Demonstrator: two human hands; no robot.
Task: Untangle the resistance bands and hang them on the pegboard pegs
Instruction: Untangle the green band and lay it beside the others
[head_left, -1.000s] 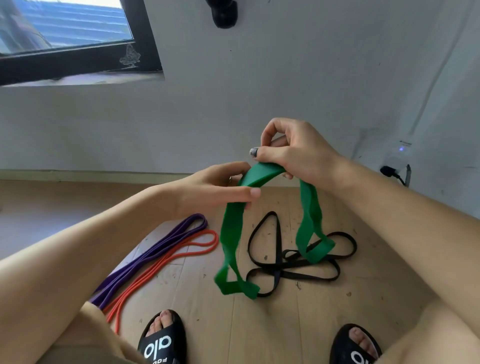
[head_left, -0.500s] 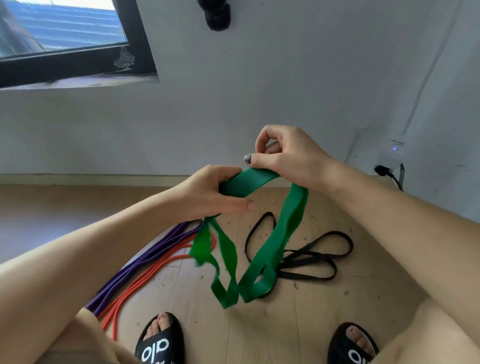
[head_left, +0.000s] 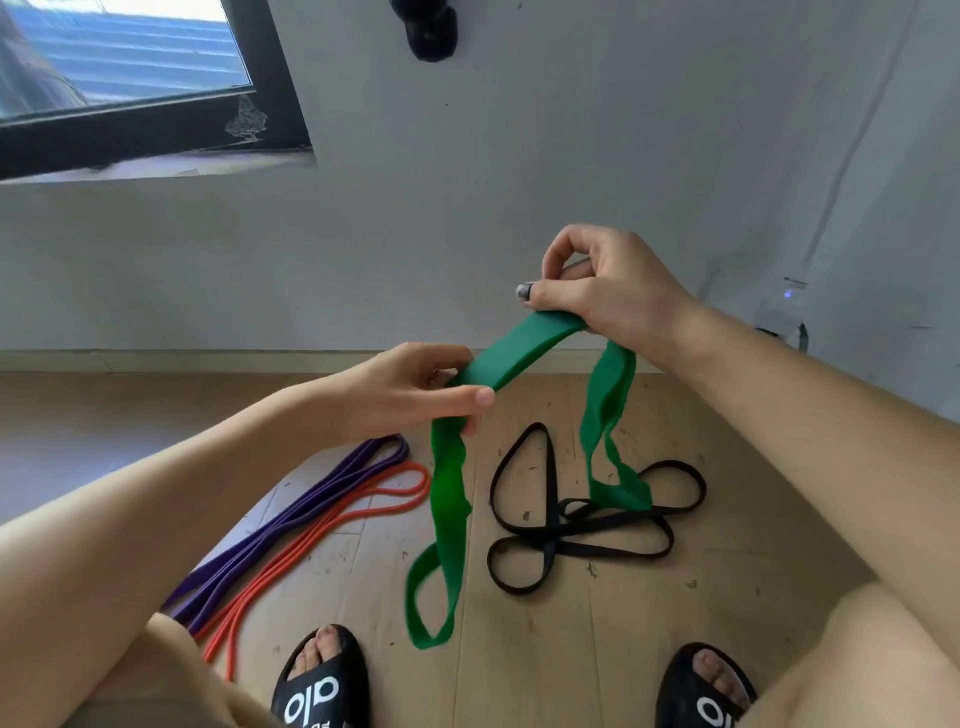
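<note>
Green band (head_left: 448, 499) swung apart since prev | both hands pinch it — R hand (head_left: 605, 291) higher, L hand (head_left: 415, 395) lower

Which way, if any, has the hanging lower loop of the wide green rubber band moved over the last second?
Yes. The green band's lower loop swung right toward the black band, then back left, clear of it.

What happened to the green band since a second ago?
The green band, bunched together half a second ago, now hangs apart in two strands again, one from the left hand and one from the right hand. Both hands kept hold. The black, purple and orange bands stayed put.
</note>
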